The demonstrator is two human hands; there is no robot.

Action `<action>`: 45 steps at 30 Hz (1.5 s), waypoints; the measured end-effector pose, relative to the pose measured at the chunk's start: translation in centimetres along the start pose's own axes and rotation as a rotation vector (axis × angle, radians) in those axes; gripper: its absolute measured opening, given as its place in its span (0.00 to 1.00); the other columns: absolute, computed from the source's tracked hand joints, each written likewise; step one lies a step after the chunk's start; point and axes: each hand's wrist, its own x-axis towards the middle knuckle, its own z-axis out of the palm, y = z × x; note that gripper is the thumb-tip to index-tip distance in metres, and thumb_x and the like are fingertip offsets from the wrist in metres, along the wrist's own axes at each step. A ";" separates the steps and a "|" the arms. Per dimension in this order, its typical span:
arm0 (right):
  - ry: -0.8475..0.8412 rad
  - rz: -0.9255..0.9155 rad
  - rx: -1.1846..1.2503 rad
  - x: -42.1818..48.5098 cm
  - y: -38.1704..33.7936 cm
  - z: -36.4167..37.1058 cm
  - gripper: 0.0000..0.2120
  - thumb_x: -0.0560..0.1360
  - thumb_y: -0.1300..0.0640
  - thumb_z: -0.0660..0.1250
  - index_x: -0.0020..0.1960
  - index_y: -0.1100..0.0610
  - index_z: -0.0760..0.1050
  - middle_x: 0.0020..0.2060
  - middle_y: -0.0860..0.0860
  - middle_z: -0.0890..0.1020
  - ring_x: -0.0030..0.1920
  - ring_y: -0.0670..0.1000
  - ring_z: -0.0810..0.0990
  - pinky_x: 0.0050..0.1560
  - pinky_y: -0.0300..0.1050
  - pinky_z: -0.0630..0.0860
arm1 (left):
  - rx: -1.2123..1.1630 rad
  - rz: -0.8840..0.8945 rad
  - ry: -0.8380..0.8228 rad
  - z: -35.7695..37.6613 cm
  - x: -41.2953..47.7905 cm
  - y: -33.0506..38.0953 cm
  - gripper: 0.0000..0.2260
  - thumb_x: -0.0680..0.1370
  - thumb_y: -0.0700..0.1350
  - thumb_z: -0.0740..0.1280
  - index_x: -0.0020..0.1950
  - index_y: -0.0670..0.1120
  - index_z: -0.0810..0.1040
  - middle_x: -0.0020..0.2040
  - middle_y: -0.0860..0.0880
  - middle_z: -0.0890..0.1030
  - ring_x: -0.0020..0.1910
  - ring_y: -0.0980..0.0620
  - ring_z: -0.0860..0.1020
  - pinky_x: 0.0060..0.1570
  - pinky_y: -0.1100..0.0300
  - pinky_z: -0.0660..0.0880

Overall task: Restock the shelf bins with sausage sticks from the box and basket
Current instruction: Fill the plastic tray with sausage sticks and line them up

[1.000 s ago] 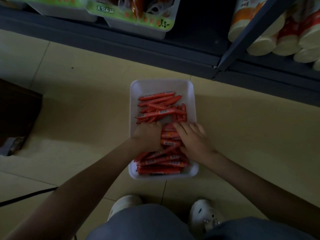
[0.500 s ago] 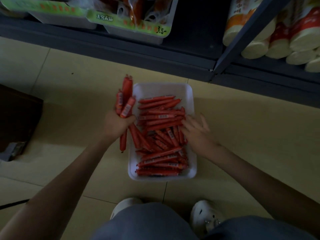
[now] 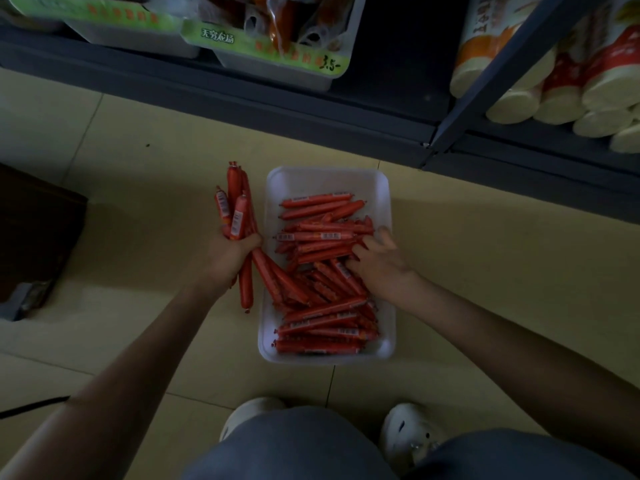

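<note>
Dozens of sausage sticks [image 3: 322, 320] in red wrappers lie heaped crosswise in the white tray [image 3: 329, 174], which sits on the pale tiled floor [image 3: 138, 168] just in front of the dark shelf [image 3: 242, 98]. The far end of the tray is bare white.

Over on the left side, the left hand [image 3: 230, 258] is clenched round a bundle [image 3: 235, 202] of sticks, held just beside the tray's left wall. Most of them poke up and away from the fist, and at least 1 hangs down below it. How many are in that fist I cannot tell.

The right hand [image 3: 379, 263] is down inside the tray, on the right side of the heap. Its thumb lies over the top and its fingers [image 3: 358, 251] curl in underneath, grasping the ends of a few sticks in the middle of the pile.

Up on the shelf, a bin [image 3: 277, 69] with a green label strip holds packets in clear wrapping. To the right, behind a slanting upright, stacked rolls [image 3: 512, 105] show their pale round ends.

At the bottom, 2 light shoes [image 3: 408, 434] point toward the tray, and a dark box [image 3: 34, 230] stands on the floor at far left.
</note>
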 end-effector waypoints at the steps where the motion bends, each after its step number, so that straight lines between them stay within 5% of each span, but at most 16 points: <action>1: 0.028 0.016 0.020 0.1 -0.2 0.0 0.08 0.74 0.52 0.66 0.53 0.48 0.79 0.53 0.49 0.76 0.61 0.56 0.70 0.67 0.56 0.44 | 0.004 0.008 0.000 0.0 -0.1 0.3 0.10 0.74 0.33 0.66 0.36 0.46 0.74 0.32 0.49 0.75 0.24 0.63 0.74 0.30 0.67 0.73; 4: 0.223 0.121 0.092 -0.1 0.4 0.6 0.07 0.64 0.50 0.70 0.40 0.51 0.83 0.46 0.52 0.79 0.54 0.56 0.72 0.66 0.57 0.61 | 0.017 0.025 0.000 0.2 -0.3 0.8 0.09 0.73 0.33 0.67 0.36 0.45 0.75 0.32 0.49 0.74 0.24 0.63 0.73 0.31 0.65 0.72; 6: 0.288 0.181 0.134 -0.7 0.8 1.0 0.11 0.62 0.49 0.69 0.41 0.52 0.82 0.46 0.54 0.79 0.54 0.55 0.68 0.61 0.63 0.68 | 0.075 0.056 -0.014 0.6 -0.6 1.5 0.06 0.72 0.36 0.69 0.40 0.45 0.76 0.32 0.51 0.75 0.25 0.63 0.73 0.33 0.64 0.71; 9: 0.309 0.169 0.149 -0.8 1.2 1.7 0.15 0.57 0.58 0.76 0.42 0.55 0.80 0.46 0.55 0.80 0.52 0.54 0.68 0.58 0.67 0.69 | 0.390 0.219 -0.092 1.9 -0.9 2.9 0.17 0.66 0.49 0.73 0.51 0.46 0.75 0.40 0.51 0.78 0.36 0.55 0.76 0.35 0.63 0.70; 11: 0.300 0.199 0.175 -0.6 1.9 1.6 0.17 0.55 0.61 0.78 0.43 0.55 0.80 0.44 0.53 0.80 0.50 0.55 0.72 0.61 0.60 0.67 | 0.681 0.456 -0.116 3.0 -0.9 4.0 0.25 0.65 0.57 0.70 0.56 0.44 0.73 0.46 0.47 0.79 0.42 0.46 0.77 0.39 0.59 0.70; 13: 0.368 0.169 0.211 -0.8 2.9 1.7 0.13 0.59 0.61 0.73 0.43 0.54 0.81 0.42 0.52 0.81 0.47 0.55 0.76 0.57 0.51 0.62 | 0.946 0.768 -0.114 4.5 -0.5 4.3 0.30 0.67 0.64 0.64 0.56 0.41 0.74 0.47 0.42 0.80 0.42 0.41 0.78 0.43 0.53 0.73; 16: 0.413 0.030 0.387 -2.5 4.4 1.2 0.13 0.68 0.56 0.60 0.50 0.51 0.77 0.45 0.51 0.82 0.51 0.53 0.72 0.55 0.46 0.60 | 1.098 0.970 -0.103 6.6 0.7 4.1 0.29 0.68 0.65 0.63 0.50 0.39 0.75 0.42 0.41 0.79 0.37 0.40 0.78 0.42 0.50 0.74; 21: 0.436 -0.008 0.595 -4.7 5.2 -0.6 0.17 0.73 0.50 0.59 0.60 0.52 0.73 0.55 0.50 0.79 0.59 0.50 0.69 0.58 0.42 0.58 | 1.377 0.908 -0.098 9.6 3.2 3.8 0.24 0.69 0.55 0.71 0.57 0.39 0.74 0.48 0.41 0.79 0.45 0.41 0.78 0.48 0.51 0.72; 25: 0.435 0.075 0.595 -4.1 5.3 -1.7 0.22 0.72 0.53 0.58 0.65 0.54 0.70 0.60 0.51 0.76 0.62 0.49 0.65 0.57 0.39 0.56 | 1.565 0.831 -0.228 10.6 5.6 3.0 0.29 0.80 0.52 0.58 0.77 0.43 0.52 0.72 0.40 0.63 0.71 0.41 0.62 0.70 0.45 0.56; 30: 0.204 0.170 0.435 -1.8 3.9 -1.8 0.27 0.77 0.47 0.61 0.73 0.54 0.62 0.67 0.51 0.70 0.68 0.52 0.62 0.66 0.47 0.50 | 1.600 0.801 -0.547 8.0 6.8 2.0 0.44 0.73 0.68 0.60 0.78 0.48 0.42 0.78 0.41 0.42 0.77 0.43 0.43 0.73 0.43 0.45; 32: 0.086 0.180 0.364 -1.3 2.1 -1.0 0.26 0.75 0.41 0.62 0.67 0.56 0.68 0.63 0.53 0.74 0.66 0.54 0.66 0.67 0.52 0.50 | 1.520 0.809 -0.572 7.2 6.3 1.9 0.49 0.69 0.71 0.63 0.78 0.46 0.45 0.78 0.40 0.43 0.76 0.42 0.43 0.73 0.43 0.44; 35: -0.004 0.176 0.209 -1.6 -0.9 1.4 0.34 0.59 0.38 0.76 0.60 0.55 0.77 0.50 0.55 0.82 0.56 0.56 0.77 0.68 0.64 0.53 | 1.418 0.843 -0.457 7.2 5.0 1.3 0.52 0.64 0.71 0.67 0.77 0.43 0.53 0.77 0.40 0.51 0.76 0.41 0.50 0.71 0.42 0.51; 37: 0.051 0.255 0.180 -1.4 -2.0 2.9 0.29 0.60 0.47 0.79 0.58 0.55 0.77 0.45 0.53 0.83 0.52 0.54 0.78 0.69 0.64 0.57 | 1.405 0.881 -0.353 7.6 4.1 0.8 0.49 0.63 0.70 0.69 0.75 0.43 0.60 0.74 0.40 0.60 0.72 0.40 0.59 0.68 0.43 0.59; 41: 0.089 0.364 0.316 -1.6 -3.0 3.5 0.30 0.62 0.58 0.76 0.63 0.59 0.76 0.62 0.60 0.77 0.66 0.62 0.70 0.71 0.57 0.40 | 1.316 0.752 -0.290 8.5 2.7 0.5 0.42 0.69 0.66 0.67 0.75 0.44 0.59 0.69 0.42 0.62 0.64 0.41 0.65 0.62 0.48 0.66; 45: 0.364 0.282 0.162 -2.0 -2.1 2.2 0.11 0.63 0.61 0.66 0.45 0.61 0.76 0.33 0.56 0.81 0.42 0.56 0.76 0.62 0.55 0.59 | 1.079 0.714 -0.419 8.7 2.7 0.7 0.37 0.73 0.58 0.69 0.75 0.43 0.59 0.70 0.40 0.63 0.67 0.41 0.66 0.65 0.54 0.63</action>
